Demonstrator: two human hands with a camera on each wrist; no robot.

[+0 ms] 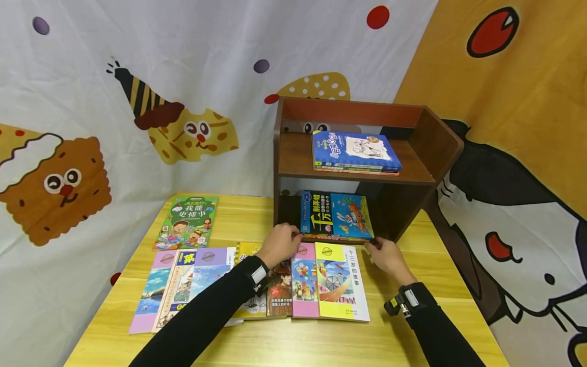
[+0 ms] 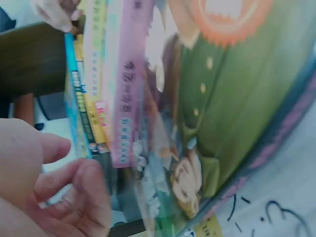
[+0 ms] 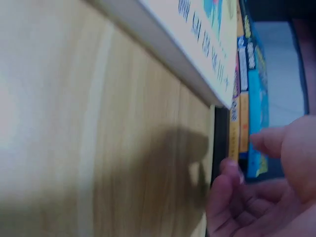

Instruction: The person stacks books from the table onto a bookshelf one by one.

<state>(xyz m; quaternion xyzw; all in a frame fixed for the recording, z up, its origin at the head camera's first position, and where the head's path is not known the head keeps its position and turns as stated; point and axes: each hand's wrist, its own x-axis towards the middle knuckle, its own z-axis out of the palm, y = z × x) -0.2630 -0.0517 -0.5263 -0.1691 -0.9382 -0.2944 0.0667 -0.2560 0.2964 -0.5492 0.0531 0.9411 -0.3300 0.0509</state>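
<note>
A stack of thin books lies flat in the bookcase's lower compartment, spines facing out. At its front left corner is my left hand, fingers loosely bent; in the left wrist view the thumb and fingers of this hand are beside the stack's end, apart from each other. My right hand is at the front right corner. In the right wrist view, the thumb of this hand touches the blue top book, and a fingertip rests by the lower yellow spine.
The brown bookcase has more stacked books on its upper shelf. In front, a row of books lies on the wooden table, partly under my left arm. A green book lies at the back left. Patterned cloth hangs behind.
</note>
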